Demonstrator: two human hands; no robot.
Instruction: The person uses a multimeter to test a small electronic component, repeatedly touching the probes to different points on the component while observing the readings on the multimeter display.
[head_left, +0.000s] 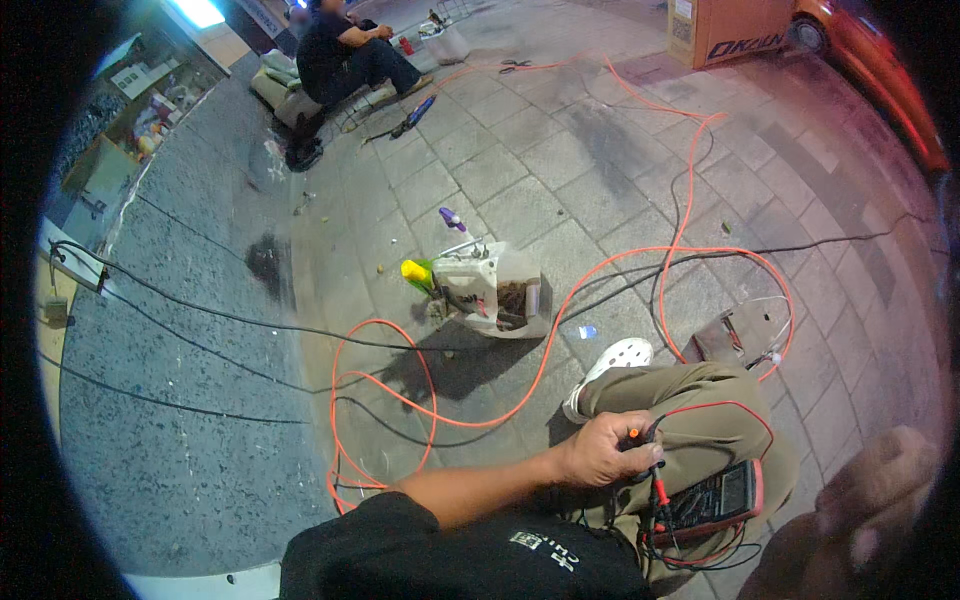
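Observation:
My left hand (609, 452) is closed on black test leads and a dark piece with an orange tip (634, 433), above my bent leg. Below it hangs a red test probe plug (660, 487). A red-rimmed digital multimeter (712, 496) lies tilted on my lap, with red and black leads looped around it. Blurred and close to the camera at the far right is my right hand (881, 480); its fingers are not clear enough to show whether it holds anything. A grey box with wires (724, 337) stands on the paving beyond my knee.
An orange cable (536, 367) and black cables (300, 328) cross the paving. A cut-open plastic container (536, 330) holds tools, including a yellow-handled one (416, 274). Another person (345, 56) sits at the upper left. A cardboard box (727, 34) and an orange vehicle (877, 82) stand upper right.

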